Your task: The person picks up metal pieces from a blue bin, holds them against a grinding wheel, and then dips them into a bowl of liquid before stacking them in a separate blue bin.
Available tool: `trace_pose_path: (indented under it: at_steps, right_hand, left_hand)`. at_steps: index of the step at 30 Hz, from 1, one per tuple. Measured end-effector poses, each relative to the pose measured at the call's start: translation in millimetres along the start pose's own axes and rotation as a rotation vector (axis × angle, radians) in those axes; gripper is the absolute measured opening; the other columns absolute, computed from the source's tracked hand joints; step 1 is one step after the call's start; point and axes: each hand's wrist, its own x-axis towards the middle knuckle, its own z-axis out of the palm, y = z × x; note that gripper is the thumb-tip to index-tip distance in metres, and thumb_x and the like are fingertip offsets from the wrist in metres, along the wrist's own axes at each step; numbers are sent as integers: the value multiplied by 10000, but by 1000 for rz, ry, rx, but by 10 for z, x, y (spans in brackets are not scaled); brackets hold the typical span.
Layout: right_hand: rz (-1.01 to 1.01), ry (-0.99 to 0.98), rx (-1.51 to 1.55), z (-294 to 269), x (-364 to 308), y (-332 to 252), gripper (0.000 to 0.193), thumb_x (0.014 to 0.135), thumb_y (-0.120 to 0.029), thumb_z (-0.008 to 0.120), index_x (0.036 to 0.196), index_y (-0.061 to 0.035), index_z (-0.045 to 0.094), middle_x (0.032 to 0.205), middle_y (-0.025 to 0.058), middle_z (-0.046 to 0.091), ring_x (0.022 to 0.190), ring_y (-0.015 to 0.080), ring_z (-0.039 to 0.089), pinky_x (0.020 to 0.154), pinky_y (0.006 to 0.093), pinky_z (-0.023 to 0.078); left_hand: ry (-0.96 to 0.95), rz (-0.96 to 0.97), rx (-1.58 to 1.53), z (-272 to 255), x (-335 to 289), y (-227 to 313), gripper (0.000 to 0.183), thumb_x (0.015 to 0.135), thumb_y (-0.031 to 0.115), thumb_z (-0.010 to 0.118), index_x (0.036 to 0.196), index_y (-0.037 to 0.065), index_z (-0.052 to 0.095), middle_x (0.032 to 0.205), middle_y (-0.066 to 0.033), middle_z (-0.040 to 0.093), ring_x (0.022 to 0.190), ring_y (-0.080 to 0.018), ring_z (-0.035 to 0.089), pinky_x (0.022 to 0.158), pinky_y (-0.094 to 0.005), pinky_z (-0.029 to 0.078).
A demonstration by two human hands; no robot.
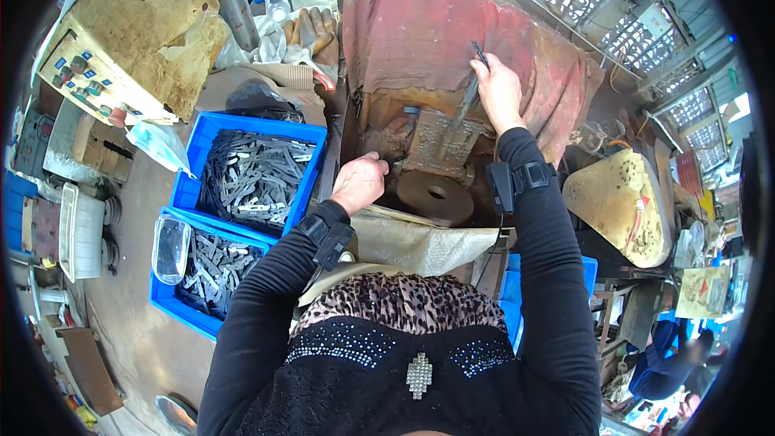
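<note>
My right hand (pixel 499 90) is raised over the far right of the machine, fingers closed on a slim dark metal piece (pixel 479 52) that sticks out past the fingertips. Just below that hand, a grey metal rod (pixel 463 106) slants down to a grimy metal block (pixel 440 145). At the machine's left edge, my left hand (pixel 360 184) is closed, its fingertips pinched around something too small to make out. Between the hands and nearer to me lies a brown round wheel (pixel 436 197) with a hole in its middle. A stained red cloth (pixel 436 28) drapes the machine's far side.
Left of the machine, two blue bins (pixel 184 173) hold many dark metal strips; a clear plastic tub (pixel 171 250) sits on the nearer one. A control box with knobs (pixel 85 81), a steel flask (pixel 234 4) and work gloves (pixel 316 36) stand farther off. A person (pixel 670 363) is at far right.
</note>
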Motion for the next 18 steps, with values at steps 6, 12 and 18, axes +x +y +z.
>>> trace_pose_path:
  at_steps: [6, 12, 18]
  right_hand:
    - [3, -2, 11, 8, 6, 10, 266, 915, -324, 635, 1078, -117, 677, 914, 184, 694, 885, 370, 664, 760, 425, 505]
    - [17, -15, 19, 0, 19, -1, 261, 912, -339, 624, 1033, -112, 667, 922, 167, 695, 906, 374, 655, 778, 458, 507]
    - [14, -22, 36, 9, 32, 27, 255, 908, -324, 639, 1040, -109, 676, 901, 174, 692, 869, 357, 663, 753, 423, 503]
  left_hand:
    - [11, 12, 93, -14, -1, 26, 102, 753, 40, 597, 776, 72, 692, 803, -120, 617, 748, -312, 634, 687, -391, 529]
    - [34, 64, -155, -65, -4, 84, 60, 719, 18, 598, 684, 67, 597, 736, -130, 595, 697, -295, 621, 587, -335, 496]
    - [20, 83, -15, 16, -15, -11, 63, 697, 5, 597, 729, 59, 606, 730, -152, 588, 711, -311, 625, 622, -350, 510]
